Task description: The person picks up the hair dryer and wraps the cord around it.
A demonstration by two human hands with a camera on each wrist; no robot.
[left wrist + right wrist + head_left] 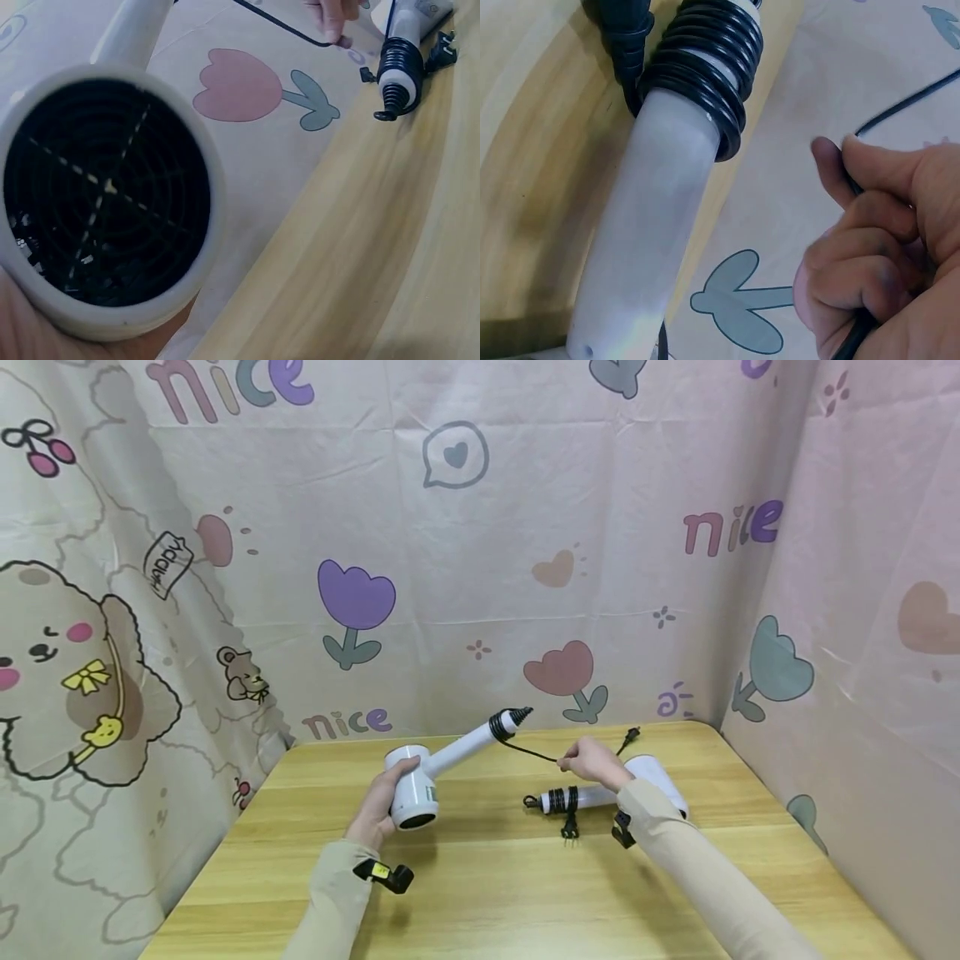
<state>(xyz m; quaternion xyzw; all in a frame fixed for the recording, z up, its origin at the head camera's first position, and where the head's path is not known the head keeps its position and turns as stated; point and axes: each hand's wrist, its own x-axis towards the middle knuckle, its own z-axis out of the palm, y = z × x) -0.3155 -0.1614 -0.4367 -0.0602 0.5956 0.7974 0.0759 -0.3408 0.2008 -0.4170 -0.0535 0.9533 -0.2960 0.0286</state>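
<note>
My left hand point(377, 806) grips the head of a white hair dryer point(415, 789), raised above the table with its handle slanting up to the right. In the left wrist view the dryer's dark round grille point(109, 187) faces the camera. Black cord point(501, 727) is coiled near the handle's end. From there a stretch of cord runs taut to my right hand point(595, 762), which pinches it between thumb and curled fingers point(862, 274). The cord's plug point(632, 737) sticks up behind that hand. Below it lies a second white hair dryer point(656, 777), its cord point(705, 75) wound round the handle.
The wooden table point(480, 893) spans the space under both hands. The second dryer's plug point(570, 828) rests on the table in front of its handle. A patterned curtain point(465, 568) hangs behind the table and along both sides.
</note>
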